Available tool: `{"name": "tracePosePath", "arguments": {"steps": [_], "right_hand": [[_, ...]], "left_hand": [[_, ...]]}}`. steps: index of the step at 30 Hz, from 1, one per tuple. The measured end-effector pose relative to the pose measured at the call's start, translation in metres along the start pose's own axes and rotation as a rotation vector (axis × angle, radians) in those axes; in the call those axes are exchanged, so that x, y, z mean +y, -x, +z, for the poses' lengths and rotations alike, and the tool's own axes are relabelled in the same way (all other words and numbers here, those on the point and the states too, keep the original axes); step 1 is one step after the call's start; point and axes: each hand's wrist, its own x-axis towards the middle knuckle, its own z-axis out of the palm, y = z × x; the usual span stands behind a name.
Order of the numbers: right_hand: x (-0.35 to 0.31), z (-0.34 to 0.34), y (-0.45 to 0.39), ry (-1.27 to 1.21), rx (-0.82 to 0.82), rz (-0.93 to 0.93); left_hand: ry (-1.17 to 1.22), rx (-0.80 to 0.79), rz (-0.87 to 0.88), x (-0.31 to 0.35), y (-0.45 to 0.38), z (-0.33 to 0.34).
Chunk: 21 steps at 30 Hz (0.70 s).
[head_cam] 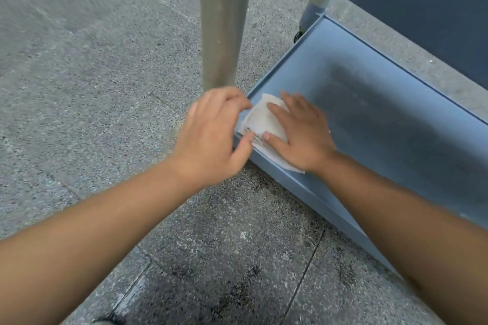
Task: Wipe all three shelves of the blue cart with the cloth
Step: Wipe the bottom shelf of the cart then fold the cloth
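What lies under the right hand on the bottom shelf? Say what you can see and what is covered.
Under the right hand lies the white cloth, pressed flat in the shelf corner. The left hand touches its edge. The cloth's middle and the shelf beneath it are hidden.

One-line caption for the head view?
Right hand presses white cloth flat in bottom shelf corner; left hand pinches its edge.

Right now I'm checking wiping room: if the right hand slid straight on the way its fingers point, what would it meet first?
Probably the blue cart shelf's raised end rim, just beyond the white cloth under the right hand.
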Motion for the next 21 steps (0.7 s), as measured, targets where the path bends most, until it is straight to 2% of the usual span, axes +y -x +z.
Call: {"name": "tracePosePath", "arguments": {"steps": [2, 4, 5, 11, 17, 21], "right_hand": [[0.003, -0.001, -0.012, 0.088, -0.042, -0.113], [0.007, 0.001, -0.019, 0.156, -0.113, -0.214], [0.009, 0.004, -0.020, 0.179, -0.144, -0.256], [0.007, 0.017, -0.018, 0.124, -0.137, -0.278], [0.001, 0.020, -0.020, -0.062, -0.044, -0.303], [-0.004, 0.020, -0.025, 0.016, -0.045, -0.376]], "left_hand": [[-0.027, 0.204, -0.060, 0.005, -0.017, 0.009], [0.109, 0.384, -0.211, 0.001, -0.037, 0.010], [0.183, 0.420, -0.267, -0.003, -0.046, 0.009], [0.462, 0.379, -0.440, -0.025, -0.077, 0.007], [0.508, 0.385, -0.490, -0.022, -0.081, 0.006], [0.525, 0.389, -0.511, -0.019, -0.080, 0.005]]}}
